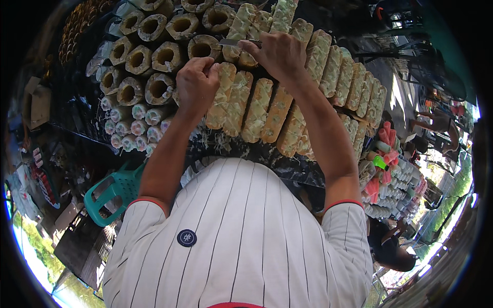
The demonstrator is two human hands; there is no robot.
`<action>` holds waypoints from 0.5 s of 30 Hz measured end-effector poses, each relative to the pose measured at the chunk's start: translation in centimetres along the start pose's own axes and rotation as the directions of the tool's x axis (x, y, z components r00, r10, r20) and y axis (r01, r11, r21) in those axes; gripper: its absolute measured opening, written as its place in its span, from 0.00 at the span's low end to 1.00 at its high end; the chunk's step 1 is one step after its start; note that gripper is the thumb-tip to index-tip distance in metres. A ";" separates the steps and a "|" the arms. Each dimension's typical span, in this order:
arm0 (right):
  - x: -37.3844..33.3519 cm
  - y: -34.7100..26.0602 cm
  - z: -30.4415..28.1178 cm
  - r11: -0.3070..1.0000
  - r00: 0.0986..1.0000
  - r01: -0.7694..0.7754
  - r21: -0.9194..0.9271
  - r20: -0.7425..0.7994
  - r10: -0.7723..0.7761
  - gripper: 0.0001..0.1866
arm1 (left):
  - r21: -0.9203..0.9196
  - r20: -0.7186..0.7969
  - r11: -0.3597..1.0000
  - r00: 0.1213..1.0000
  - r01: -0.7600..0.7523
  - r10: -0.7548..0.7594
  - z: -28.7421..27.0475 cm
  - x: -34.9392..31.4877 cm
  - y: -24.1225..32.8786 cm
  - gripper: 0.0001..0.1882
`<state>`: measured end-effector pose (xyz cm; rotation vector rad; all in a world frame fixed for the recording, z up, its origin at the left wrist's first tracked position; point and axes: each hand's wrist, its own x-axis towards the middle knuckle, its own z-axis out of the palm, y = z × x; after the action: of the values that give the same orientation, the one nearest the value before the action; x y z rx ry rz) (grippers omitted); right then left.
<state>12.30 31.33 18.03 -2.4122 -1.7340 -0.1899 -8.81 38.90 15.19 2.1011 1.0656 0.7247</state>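
Observation:
My right hand (281, 55) is wrapped round the handle of a knife, whose flat metal blade (230, 42) points left above the blocks. Closed into a fist, my left hand (197, 82) rests by the upper end of a long tan block (222, 100); whatever its fingers hold is hidden. Rows of similar blocks, coated with pale greenish-white strips, lie under and beside both hands. Just left of the knife tip stands a six-sided tan tube (204, 40) with a round hole, one of several packed together.
Wrapped bundles with pale, pinkish ends (139, 127) are stacked below the tubes. A green plastic chair (105, 197) stands at the left. Pink and grey rolls (387, 136) are piled at the right. Another person in dark clothes (393, 246) is at the lower right.

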 end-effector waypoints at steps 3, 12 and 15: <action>1.0 0.6 0.3 0.997 0.997 0.062 -0.041 0.054 -0.060 0.35 | -0.005 -0.003 1.000 1.000 0.002 -0.002 -0.7 0.0 -0.5 0.10; -1.1 3.6 -2.8 0.982 0.972 -0.147 0.120 0.202 0.121 0.38 | 0.013 -0.020 0.990 0.990 -0.142 0.142 2.1 1.9 1.0 0.09; -0.6 3.5 -3.1 0.971 0.969 -0.202 0.126 0.169 0.180 0.37 | 0.002 -0.020 0.989 0.989 -0.147 0.147 3.9 2.8 1.0 0.07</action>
<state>15.43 29.05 20.72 -2.5261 -1.5010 0.1476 -4.08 39.56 14.02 2.1938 0.9284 0.8183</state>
